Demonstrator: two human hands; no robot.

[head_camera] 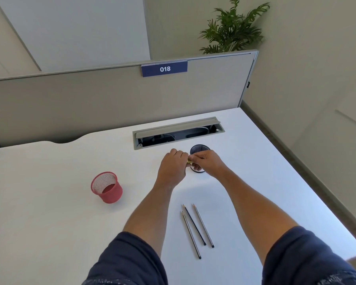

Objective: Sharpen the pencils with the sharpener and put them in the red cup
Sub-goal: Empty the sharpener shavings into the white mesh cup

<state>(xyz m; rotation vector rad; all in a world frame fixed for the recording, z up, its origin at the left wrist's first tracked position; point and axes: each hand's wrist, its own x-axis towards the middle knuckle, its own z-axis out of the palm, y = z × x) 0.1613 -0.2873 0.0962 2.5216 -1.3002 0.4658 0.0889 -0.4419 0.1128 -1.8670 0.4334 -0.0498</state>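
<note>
Your two hands met over the dark mesh cup [200, 149] at the far side of the tabletop [49, 223], just in front of the open cable tray [178, 131]. Your left hand [173, 166] had its fingers curled inward toward the right one, and your right hand [207, 161] pinched a small yellowish object [190, 160] between them. It was probably the sharpener, though it was too small and too covered to say for certain. Whether a pencil was already in it could not be made out; none showed between your fingers.

Three pencils [195, 229] lay side by side on the tabletop close to you, points facing away, apart from both hands. The red cup [107, 187] stood well to the left, upright, with nothing visible inside it.

So the work looked to be at its start: you seemed to be taking up or readying the sharpener over the dark cup, perhaps so the shavings would fall there. The next move would call for one hand to keep the sharpener steady while the other came back for a pencil, fed its point in squarely, and turned it without forcing.
</note>
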